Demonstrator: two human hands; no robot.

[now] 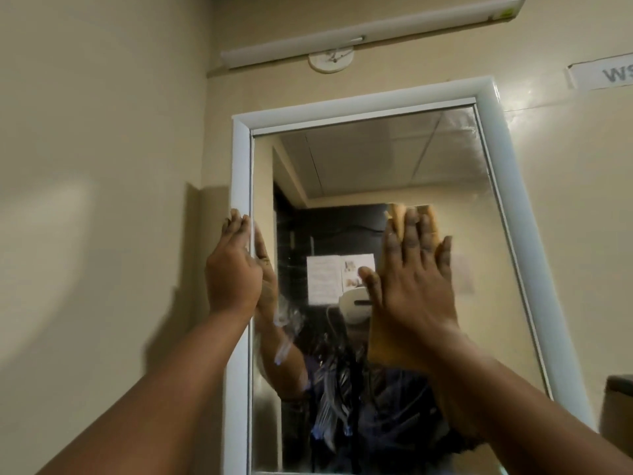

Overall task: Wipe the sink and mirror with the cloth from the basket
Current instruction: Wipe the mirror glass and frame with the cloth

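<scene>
Most of the cloth point(399, 217) is hidden under my right hand point(412, 282): only a tan, soft-looking edge shows past my fingertips and a darker strip hangs below my wrist. The mirror point(387, 173) is cut off at the bottom, so the sink is out of sight. The glass is blurred and smeared, with whitish streaks just right of my left hand point(233, 269), and my own reflection below is hard to make out.

The mirror is a flat upright rectangle in a smooth white frame point(241, 173), set on a matte cream wall point(102, 166). Above my hands a long white tube light point(370, 32) runs across the wall, with a small round white fitting point(331, 61) under it.

My right hand lies flat, fingers straight and spread, pressing the cloth against the glass. My left hand rests against the frame's left side, fingers straight and together, its edge touching the glass, holding nothing.
</scene>
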